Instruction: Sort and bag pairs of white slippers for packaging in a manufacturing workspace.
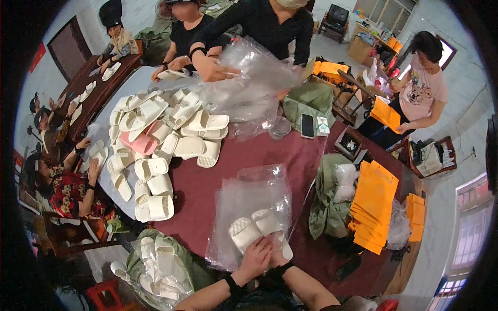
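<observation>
My left hand (253, 259) and my right hand (278, 248) come together at the near edge of the table, both gripping a pair of cream slippers (254, 228). The pair lies sole-up on a stack of clear plastic bags (249, 194). My left hand covers the heel of the left slipper, my right hand the heel of the right one. A big heap of cream slippers (161, 140), with a pink one (139, 142) among them, fills the left part of the dark red table (270, 150).
Across the table a person in black handles a clear bag (254, 78). Other people sit at the left. A stack of orange paper bags (374, 205) lies at the right, a phone (307, 125) and green cloth (311, 101) behind. A sack of slippers (161, 264) stands at lower left.
</observation>
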{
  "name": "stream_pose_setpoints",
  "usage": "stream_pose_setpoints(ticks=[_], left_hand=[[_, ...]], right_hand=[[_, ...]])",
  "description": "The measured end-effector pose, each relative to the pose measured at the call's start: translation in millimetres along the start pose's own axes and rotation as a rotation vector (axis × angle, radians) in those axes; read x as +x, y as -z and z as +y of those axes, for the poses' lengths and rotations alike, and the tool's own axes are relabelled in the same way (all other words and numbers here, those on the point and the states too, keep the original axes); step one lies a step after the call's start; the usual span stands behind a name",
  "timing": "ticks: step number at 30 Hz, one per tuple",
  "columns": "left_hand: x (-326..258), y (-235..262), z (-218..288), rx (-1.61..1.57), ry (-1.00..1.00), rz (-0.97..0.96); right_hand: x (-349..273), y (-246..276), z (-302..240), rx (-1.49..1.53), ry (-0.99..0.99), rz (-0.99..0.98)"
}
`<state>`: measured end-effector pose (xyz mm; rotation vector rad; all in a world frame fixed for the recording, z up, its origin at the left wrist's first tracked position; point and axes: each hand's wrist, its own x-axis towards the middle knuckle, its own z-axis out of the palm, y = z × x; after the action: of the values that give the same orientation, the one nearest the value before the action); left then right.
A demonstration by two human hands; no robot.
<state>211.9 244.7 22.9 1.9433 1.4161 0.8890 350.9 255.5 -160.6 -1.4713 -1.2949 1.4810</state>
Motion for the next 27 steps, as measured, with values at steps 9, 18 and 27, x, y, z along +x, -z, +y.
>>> stream_pose_setpoints(ticks=[9, 18, 27], left_hand=[[-12, 28, -35, 0.313, 0.164, 0.175], [-33, 7, -46, 0.338, 0.164, -0.910], [-108, 48, -55, -0.399, 0.293, -0.591]], right_hand=[[0, -22, -107, -0.687, 0.087, -0.098], [-5, 31, -86, -0.909, 0.365, 0.184], [-30, 56, -30, -1.058, 0.297, 0.310]])
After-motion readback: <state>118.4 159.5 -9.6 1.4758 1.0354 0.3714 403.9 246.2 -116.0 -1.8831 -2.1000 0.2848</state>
